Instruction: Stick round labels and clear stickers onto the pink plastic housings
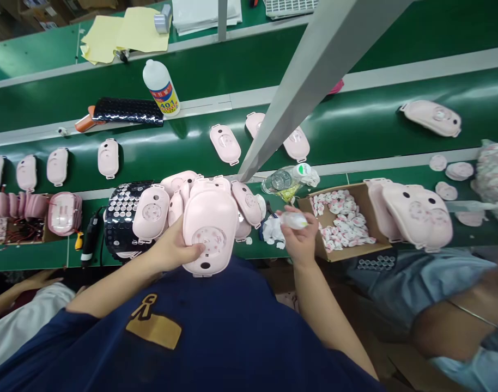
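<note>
My left hand (177,245) grips a pale pink plastic cover (211,215) close to my chest, thumb on its face near a round printed patch. A dark oval spot marks its lower end. In my right hand (301,234), fingers are closed around a small whitish translucent bottle (293,220), away from the cover. Similar pink covers (151,212) lie piled behind and beside the held one, some against a black sheet with round discs (124,204). A crumpled white cloth (272,231) lies left of my right hand.
A cardboard box (339,256) of small printed white pieces stands at right, beside stacked pink covers (416,215). A slanted metal post (314,65) crosses overhead. Pink housings (225,144) sit on the green conveyor (167,149). A white 401 bottle (161,87) stands beyond; co-workers sit on both sides.
</note>
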Available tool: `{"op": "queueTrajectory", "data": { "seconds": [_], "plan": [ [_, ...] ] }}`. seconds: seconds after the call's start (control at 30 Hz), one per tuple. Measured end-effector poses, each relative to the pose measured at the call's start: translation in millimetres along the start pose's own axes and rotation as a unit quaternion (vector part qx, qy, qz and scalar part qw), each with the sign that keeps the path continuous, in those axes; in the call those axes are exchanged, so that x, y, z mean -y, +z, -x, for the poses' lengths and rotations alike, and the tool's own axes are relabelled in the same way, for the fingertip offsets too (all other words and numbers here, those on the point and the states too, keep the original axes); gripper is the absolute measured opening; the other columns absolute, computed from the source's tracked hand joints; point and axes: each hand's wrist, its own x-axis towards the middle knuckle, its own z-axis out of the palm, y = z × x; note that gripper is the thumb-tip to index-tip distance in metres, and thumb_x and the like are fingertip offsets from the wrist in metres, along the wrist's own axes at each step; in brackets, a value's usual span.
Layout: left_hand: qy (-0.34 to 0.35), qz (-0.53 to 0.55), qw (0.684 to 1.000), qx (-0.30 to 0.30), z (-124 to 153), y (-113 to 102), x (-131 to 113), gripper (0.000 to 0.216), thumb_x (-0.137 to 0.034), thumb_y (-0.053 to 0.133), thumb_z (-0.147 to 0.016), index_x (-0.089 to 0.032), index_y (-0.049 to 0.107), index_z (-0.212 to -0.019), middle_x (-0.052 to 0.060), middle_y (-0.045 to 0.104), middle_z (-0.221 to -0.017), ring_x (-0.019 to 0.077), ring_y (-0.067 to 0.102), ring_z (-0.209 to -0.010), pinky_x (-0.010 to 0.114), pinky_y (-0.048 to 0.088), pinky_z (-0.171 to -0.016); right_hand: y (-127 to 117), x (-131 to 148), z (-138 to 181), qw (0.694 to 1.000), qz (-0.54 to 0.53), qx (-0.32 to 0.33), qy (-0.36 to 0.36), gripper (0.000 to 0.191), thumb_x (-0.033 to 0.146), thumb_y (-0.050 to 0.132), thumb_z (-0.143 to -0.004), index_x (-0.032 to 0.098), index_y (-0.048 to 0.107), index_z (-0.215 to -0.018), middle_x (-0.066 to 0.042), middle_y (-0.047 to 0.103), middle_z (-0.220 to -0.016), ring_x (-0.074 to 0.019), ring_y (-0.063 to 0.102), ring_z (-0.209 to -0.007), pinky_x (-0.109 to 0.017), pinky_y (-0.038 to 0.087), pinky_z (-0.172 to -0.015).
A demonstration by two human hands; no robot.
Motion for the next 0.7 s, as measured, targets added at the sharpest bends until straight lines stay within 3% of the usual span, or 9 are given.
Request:
{"op": "queueTrajectory", "data": {
  "seconds": [0.07,0.13,0.23,0.4,0.53,0.7],
  "plan": [
    [0.005,-0.022,1.0,0.009,-2,3,-3,0.08,-0.035,0.077,-0.066,-0.011,0.048,-0.136,0.018,0.068,-0.125,0.0377,0.064,-0.118,0.049,0.054,-0.099,6,30,15,0.99,-0.14,0.013,-0.011,0.046,0.045,0.07,-0.083,0.036,0.042,-0.119,-0.002,0.064,-0.108,-0.0199,0.068,-0.082,-0.045,0.058,-0.08],
    [0.017,-0.049,0.999,0.011,-3,6,-6,0.077,-0.034,0.075,-0.066,-0.011,0.049,-0.135,0.018,0.068,-0.126,0.0376,0.063,-0.119,0.049,0.053,-0.101,7,60,26,0.983,-0.183,0.022,-0.014,0.044,0.054,0.07,-0.082,0.036,0.051,-0.117,0.0,0.063,-0.097,-0.0176,0.064,-0.069,-0.04,0.059,-0.068],
    [0.057,-0.076,0.995,0.022,-2,10,-10,0.079,-0.03,0.072,-0.066,-0.012,0.046,-0.139,0.017,0.068,-0.126,0.037,0.064,-0.119,0.049,0.053,-0.102,0,105,34,0.99,-0.131,0.041,-0.028,0.045,0.058,0.069,-0.081,0.029,0.063,-0.115,-0.005,0.065,-0.097,-0.0202,0.066,-0.076,-0.036,0.058,-0.065],
    [0.177,-0.09,0.979,0.05,3,16,-14,0.083,-0.024,0.067,-0.068,-0.013,0.044,-0.146,0.017,0.062,-0.137,0.0363,0.059,-0.126,0.048,0.047,-0.11,-7,172,30,0.986,0.006,0.09,-0.141,0.028,0.039,0.065,-0.087,0.022,0.067,-0.109,-0.006,0.068,-0.085,-0.0215,0.069,-0.076,-0.033,0.059,-0.068],
    [0.209,-0.08,0.972,0.076,8,17,-16,0.081,-0.019,0.065,-0.07,-0.016,0.044,-0.148,0.014,0.061,-0.139,0.0346,0.059,-0.126,0.045,0.048,-0.11,-1,198,25,0.981,0.049,0.108,-0.153,0.026,0.031,0.065,-0.086,0.024,0.066,-0.111,-0.005,0.069,-0.082,-0.0214,0.069,-0.07,-0.031,0.058,-0.057],
    [0.214,-0.091,0.969,0.082,13,12,-18,0.079,-0.017,0.064,-0.07,-0.016,0.047,-0.147,0.013,0.065,-0.132,0.0345,0.062,-0.123,0.043,0.051,-0.107,2,204,25,0.983,0.06,0.111,-0.132,0.024,0.031,0.069,-0.085,0.026,0.068,-0.108,-0.005,0.072,-0.082,-0.023,0.071,-0.069,-0.034,0.06,-0.059]
  ]
}}
